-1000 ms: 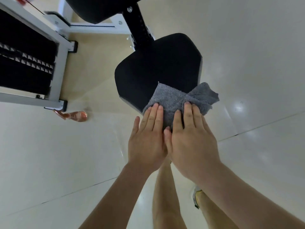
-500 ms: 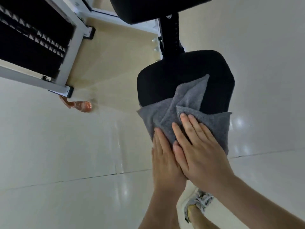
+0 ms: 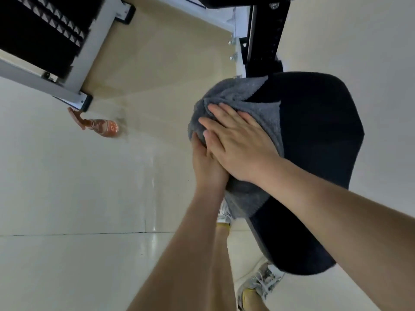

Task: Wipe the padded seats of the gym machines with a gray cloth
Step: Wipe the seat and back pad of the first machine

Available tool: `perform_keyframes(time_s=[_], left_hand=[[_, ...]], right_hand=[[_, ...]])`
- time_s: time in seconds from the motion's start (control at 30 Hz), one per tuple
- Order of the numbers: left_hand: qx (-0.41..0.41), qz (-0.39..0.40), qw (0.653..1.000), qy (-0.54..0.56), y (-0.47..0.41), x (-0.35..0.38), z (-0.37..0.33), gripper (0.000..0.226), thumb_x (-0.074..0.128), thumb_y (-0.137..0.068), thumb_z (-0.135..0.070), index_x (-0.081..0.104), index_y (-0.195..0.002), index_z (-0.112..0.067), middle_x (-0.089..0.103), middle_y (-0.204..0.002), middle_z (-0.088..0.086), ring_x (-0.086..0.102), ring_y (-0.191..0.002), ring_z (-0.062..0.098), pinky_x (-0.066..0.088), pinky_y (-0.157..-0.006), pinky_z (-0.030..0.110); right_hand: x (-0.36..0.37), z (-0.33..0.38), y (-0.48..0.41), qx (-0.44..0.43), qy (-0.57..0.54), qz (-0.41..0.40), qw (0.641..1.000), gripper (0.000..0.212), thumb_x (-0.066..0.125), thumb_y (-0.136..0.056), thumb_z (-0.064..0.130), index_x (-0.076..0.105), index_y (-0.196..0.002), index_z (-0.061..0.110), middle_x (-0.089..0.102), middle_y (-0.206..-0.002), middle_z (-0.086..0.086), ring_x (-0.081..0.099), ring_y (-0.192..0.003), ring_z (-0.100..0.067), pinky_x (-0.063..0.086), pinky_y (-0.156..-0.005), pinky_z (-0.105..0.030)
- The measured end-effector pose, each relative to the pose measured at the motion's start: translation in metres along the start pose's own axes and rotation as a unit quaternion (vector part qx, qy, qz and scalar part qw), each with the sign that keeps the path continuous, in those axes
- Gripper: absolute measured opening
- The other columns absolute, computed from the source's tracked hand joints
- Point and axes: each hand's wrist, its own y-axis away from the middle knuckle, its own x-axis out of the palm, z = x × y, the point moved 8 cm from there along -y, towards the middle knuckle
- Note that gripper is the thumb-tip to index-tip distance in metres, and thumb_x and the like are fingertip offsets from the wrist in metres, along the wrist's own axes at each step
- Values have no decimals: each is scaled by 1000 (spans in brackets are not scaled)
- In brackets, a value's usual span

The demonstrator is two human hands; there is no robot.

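Here both hands [image 3: 226, 149] flat on gray cloth [image 3: 258, 108], padded seat [image 3: 318, 135].

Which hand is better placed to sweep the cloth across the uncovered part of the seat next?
Right. The right hand lies flat on the gray cloth, nearer the seat's bare side; the left hand sits partly beneath it at the seat's edge.

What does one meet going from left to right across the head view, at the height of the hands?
Spray bottle → gray cloth under both hands, left hand then right hand → bare part of black padded seat.
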Motion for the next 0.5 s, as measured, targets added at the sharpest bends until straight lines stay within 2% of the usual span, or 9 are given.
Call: perform_keyframes(time_s=[0.1,0.2,0.27,0.3,0.37,0.4,0.43,0.5], left_hand=[[34,30,988,-151,-46,-7,-12,31,45,-98,-30,54,-125,-17,67,-113,-1,62,-102,15,50,-85,29],[45,59,966,-246,-78,-1,-31,30,40,-99,-31,52,-122,-14,65,-114,5,60,-104,24,46,-82,31],[55,78,944,-314,-89,13,-48,30,34,-100,-30,48,-121,-12,60,-118,8,55,-111,29,41,-84,34],[76,84,909,-400,-87,26,-59,35,31,-100,-30,43,-127,-12,54,-128,9,47,-121,30,38,-94,39],[152,111,811,-554,-63,71,-75,51,23,-99,-34,22,-146,-12,27,-153,10,18,-143,27,16,-114,49],[186,142,784,-574,-44,99,-79,57,20,-100,-34,10,-150,-9,11,-159,10,4,-147,25,5,-117,50],[209,179,772,-573,-25,124,-79,60,17,-100,-34,-1,-151,-8,-1,-160,9,-7,-147,22,-2,-118,49],[223,238,757,-567,-4,154,-75,62,15,-100,-34,-10,-150,-7,-12,-160,7,-15,-146,18,-7,-118,47]], right_hand=[[-4,-5,-36,12,6,-31,999,49,14,-100,37,33,-145,28,17,-159,6,6,-146,-10,5,-116,-34],[-16,-16,-58,18,25,-81,996,49,15,-98,37,49,-132,27,43,-143,4,30,-136,-15,22,-107,-37],[-28,-39,-62,39,47,-91,994,52,12,-96,41,51,-129,27,51,-133,3,40,-127,-18,27,-102,-38],[-32,-57,-58,54,53,-88,993,52,13,-96,42,47,-133,27,50,-135,1,39,-129,-20,27,-103,-40],[-39,-102,-29,99,66,-88,989,53,16,-97,42,34,-144,27,39,-149,-5,31,-139,-23,24,-110,-43],[-44,-125,-7,130,77,-91,984,55,16,-96,41,28,-147,25,32,-154,-6,26,-142,-24,21,-112,-44],[-50,-144,14,161,85,-92,979,57,15,-96,40,25,-149,22,27,-156,-6,22,-144,-24,19,-114,-43],[-57,-167,39,213,78,-82,970,59,16,-94,39,20,-150,18,19,-159,-6,15,-146,-22,15,-115,-43]])
